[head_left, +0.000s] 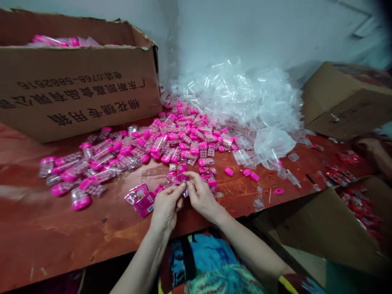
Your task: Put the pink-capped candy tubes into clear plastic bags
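Near the table's front edge, my left hand and my right hand meet at the fingertips. The fingers of both are pinched together, and whatever lies between them is too small to make out. Pink printed packets lie just left of my left hand, and more pink packets lie behind and beside my right hand. Beyond them spreads a large heap of small clear bottles with pink caps, filled with pink balls.
A large cardboard box stands at the back left. Clear plastic pieces are piled against the wall. Loose pink caps lie right of my hands. Another box, red packets and a person's hand are at the right.
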`<state>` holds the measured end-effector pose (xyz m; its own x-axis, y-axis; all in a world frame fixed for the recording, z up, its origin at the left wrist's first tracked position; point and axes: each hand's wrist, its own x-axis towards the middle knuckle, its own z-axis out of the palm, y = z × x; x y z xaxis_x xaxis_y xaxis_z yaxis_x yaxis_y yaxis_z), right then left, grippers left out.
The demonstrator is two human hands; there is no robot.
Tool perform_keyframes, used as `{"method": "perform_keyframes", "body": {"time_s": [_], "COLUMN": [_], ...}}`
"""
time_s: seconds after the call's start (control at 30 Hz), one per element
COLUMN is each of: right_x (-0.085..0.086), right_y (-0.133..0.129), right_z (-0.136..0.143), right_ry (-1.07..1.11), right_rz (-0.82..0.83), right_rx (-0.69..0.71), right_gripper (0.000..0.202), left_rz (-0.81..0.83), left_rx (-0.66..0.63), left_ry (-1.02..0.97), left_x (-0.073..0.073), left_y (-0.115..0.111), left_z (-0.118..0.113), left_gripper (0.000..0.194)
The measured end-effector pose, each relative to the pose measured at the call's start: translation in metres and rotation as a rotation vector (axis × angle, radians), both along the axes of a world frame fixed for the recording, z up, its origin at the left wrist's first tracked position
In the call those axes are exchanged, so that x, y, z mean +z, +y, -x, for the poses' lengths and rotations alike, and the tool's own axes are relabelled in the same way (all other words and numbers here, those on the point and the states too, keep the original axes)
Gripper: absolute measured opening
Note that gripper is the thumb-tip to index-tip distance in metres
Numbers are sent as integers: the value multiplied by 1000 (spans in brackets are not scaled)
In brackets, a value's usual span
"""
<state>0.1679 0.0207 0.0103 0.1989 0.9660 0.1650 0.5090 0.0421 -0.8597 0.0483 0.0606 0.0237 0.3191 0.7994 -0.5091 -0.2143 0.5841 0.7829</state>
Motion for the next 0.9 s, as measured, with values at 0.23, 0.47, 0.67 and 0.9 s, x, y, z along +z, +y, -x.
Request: {"method": "perform_keyframes", "body": {"time_s": [0.23, 0.47, 0.67, 0.9], "right_x": [5, -21, -24, 13], "right_y": [17, 53, 49, 1], "right_z": [-42, -133, -146, -86], "right_ry": [-230, -485, -425, 330], "right_rz": [-44, 111, 172, 115], "right_rx": [113, -31, 6, -119], "right_gripper": [32, 16, 15, 31], "left_rz": [51, 71, 134, 244], "left_rx": [-64, 93, 168, 280], "left_ry": [-38, -30, -127, -225], "left_x": [8, 8, 2, 4], "left_y": [11, 22, 18, 11], "left_z": [11, 18, 4, -3], "left_gripper": [39, 41, 37, 33]}}
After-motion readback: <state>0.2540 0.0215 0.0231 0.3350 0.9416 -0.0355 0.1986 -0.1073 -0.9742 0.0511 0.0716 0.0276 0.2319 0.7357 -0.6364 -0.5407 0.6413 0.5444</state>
